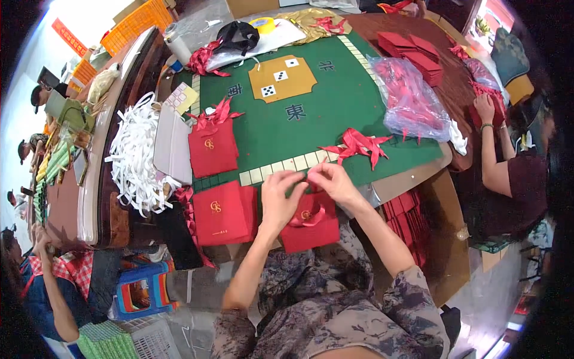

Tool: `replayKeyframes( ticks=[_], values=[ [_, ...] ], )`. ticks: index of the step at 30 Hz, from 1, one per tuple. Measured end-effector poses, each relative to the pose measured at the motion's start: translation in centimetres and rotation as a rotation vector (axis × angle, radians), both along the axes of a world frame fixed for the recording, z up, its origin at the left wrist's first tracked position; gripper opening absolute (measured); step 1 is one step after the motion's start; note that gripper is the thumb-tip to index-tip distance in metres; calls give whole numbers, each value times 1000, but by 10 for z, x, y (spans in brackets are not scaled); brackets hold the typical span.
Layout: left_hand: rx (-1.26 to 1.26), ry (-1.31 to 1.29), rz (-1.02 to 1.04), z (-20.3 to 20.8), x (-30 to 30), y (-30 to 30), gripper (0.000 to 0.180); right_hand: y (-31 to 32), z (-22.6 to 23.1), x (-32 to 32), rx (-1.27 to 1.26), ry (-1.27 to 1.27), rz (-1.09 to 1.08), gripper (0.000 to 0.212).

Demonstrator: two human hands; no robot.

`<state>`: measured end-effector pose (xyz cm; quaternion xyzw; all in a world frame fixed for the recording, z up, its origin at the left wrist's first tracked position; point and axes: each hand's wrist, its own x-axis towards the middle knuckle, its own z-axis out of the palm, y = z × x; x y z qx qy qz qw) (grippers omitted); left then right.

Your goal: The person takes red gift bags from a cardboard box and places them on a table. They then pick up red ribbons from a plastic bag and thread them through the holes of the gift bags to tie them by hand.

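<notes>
A red paper gift bag (310, 234) with a gold emblem and a looped red ribbon handle (311, 216) is right in front of me, at the table's near edge. At its top rim my left hand (282, 200) is curled, thumb and fingers bent toward the other hand; whatever lies between its fingertips is hidden. My right hand (332, 182) closes in a pinch on a bit of red ribbon just above the rim. Beyond it, a bunch of red ribbons (359, 146) lies on the green mat (263, 134). More red bags (220, 212) are piled beside my left forearm.
Left stand another red bag stack (213, 149), a grey box (173, 143) and a heap of white ribbon (140, 152). A plastic bag of red ribbons (412, 99) lies right. Below it, a carton (445, 239) holds red bags. A co-worker's arm (493, 149) is at far right.
</notes>
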<state>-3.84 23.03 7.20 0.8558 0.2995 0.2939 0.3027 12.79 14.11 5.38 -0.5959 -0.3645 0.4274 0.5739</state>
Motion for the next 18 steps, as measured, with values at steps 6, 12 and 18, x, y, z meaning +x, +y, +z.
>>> replayKeyframes(
  ticks=[6, 12, 18],
  values=[
    [-615, -157, -13, -37, -39, -11, 47, -6, 12, 32, 89, 194, -131, 19],
    [-766, -240, -255, -24, -41, -32, 69, 15, 16, 49, 54, 132, -94, 19],
    [-644, -224, -287, -1, -66, -35, 65, 62, 27, 56, 58, -59, -101, 19]
  ],
)
